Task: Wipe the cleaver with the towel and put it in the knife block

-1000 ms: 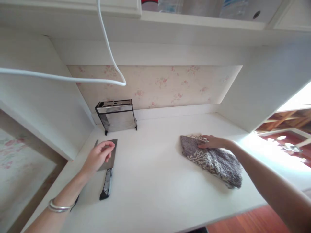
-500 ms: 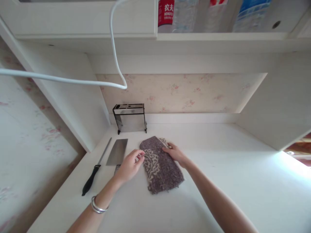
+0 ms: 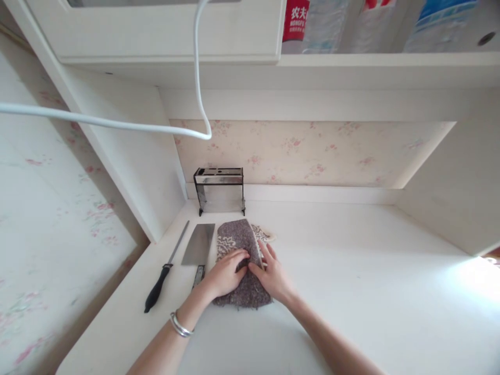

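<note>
A folded grey-brown patterned cloth (image 3: 239, 239) lies on the white counter (image 3: 351, 271). My left hand (image 3: 226, 273) rests on its near part, fingers flat and slightly curled on the fabric. My right hand (image 3: 271, 271) lies flat on the cloth's right edge, fingers stretched out. Just left of the cloth lies a cleaver (image 3: 198, 245) with its blade pointing away from me. Further left lies a thin black-handled sharpening rod (image 3: 166, 268).
An empty metal knife rack (image 3: 220, 188) stands at the back wall. A white cable (image 3: 195, 104) hangs across the upper left. Bottles (image 3: 324, 26) stand on the shelf above. A side panel closes in the left.
The cloth has been drawn from the right of the counter to beside the cleaver and folded narrower. My left hand left the cleaver blade and came onto the cloth; both hands now press it.
</note>
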### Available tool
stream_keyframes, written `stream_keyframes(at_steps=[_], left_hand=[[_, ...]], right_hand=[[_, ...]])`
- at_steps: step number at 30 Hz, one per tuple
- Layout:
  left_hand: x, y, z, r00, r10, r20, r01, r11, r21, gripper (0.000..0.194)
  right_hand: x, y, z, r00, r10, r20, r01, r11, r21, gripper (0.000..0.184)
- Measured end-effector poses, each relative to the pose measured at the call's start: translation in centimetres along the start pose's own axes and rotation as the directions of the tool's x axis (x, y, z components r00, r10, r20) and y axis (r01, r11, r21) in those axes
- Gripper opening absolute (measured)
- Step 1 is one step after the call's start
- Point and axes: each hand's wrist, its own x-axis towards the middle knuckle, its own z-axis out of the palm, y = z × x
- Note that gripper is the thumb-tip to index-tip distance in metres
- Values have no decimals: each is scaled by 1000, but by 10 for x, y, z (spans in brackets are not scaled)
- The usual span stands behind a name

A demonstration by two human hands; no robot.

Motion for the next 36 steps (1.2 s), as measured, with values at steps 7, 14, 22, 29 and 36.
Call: stream_keyframes(at_steps=[7, 14, 22, 29, 36], left_hand=[[-7, -5, -3, 1000, 15, 1, -15, 999, 45, 35], [-8, 3, -12, 984, -46, -171, 35, 997, -65, 25], [-10, 40, 9, 992, -122, 38, 128, 953, -273, 29], [-9, 39, 15, 992, -77, 101, 89, 989, -115, 29], [-10, 38, 14, 991, -76, 108, 91, 986, -137, 28]], right_hand=[[-8, 6, -8, 967, -230, 109, 255, 885, -390, 52], [-9, -4, -17, 941, -336, -43, 313, 911, -269, 37], [-23, 11, -24, 995, -81, 67, 89, 986, -141, 44], [-28, 8, -22, 974, -168, 154, 211, 920, -329, 36], [-27, 11, -21, 974, -161, 161, 212, 900, -381, 35]])
